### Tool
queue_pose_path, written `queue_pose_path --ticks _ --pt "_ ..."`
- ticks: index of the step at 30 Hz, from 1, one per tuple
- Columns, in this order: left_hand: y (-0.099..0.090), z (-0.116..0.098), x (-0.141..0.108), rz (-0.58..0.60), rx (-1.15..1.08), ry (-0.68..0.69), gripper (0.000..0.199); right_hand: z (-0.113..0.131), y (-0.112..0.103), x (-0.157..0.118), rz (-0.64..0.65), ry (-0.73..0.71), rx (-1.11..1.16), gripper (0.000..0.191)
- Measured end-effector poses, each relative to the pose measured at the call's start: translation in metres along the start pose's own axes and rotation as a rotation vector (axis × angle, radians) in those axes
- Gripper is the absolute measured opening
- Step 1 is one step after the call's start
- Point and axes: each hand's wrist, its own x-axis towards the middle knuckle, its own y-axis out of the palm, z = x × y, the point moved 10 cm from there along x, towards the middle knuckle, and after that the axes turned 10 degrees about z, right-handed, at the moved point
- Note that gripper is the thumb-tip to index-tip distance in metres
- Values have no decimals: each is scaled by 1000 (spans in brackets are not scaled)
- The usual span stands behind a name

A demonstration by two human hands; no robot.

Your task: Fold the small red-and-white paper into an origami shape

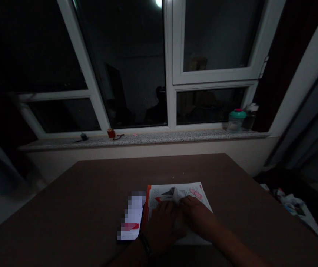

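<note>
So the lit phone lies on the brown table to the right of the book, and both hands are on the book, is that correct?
No: the head view shows the lit phone left of the book, not right. The rest holds.

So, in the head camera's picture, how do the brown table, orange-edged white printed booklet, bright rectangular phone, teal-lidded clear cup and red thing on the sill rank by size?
Largest first:
Brown table
Printed booklet, partly covered
Rectangular phone
Teal-lidded cup
Red thing
By looks alone; the phone sits nearer the camera than the cup.

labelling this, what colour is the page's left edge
Orange-red: the page's left edge shows best in the head view.
</note>
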Motion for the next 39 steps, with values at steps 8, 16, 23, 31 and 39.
queue_pose_path --ticks 8,16,23,31,39 --pt "8 5 0 28 -7 -9 68 -1 2 -2 41 -14 5 37" --pt "9 7 1 29 2 -12 62 -7 -2 -5 38 -27 75 34" --pt "5 9 1 6 22 -16 61 -5 -10 -9 -32 -68 137 28" --pt "-7 8 0 -1 72 30 52 -17 -12 -3 -44 -15 175 31" --pt "-6 4 1 12 6 83 47 -21 -12 -5 -44 -8 201 32"
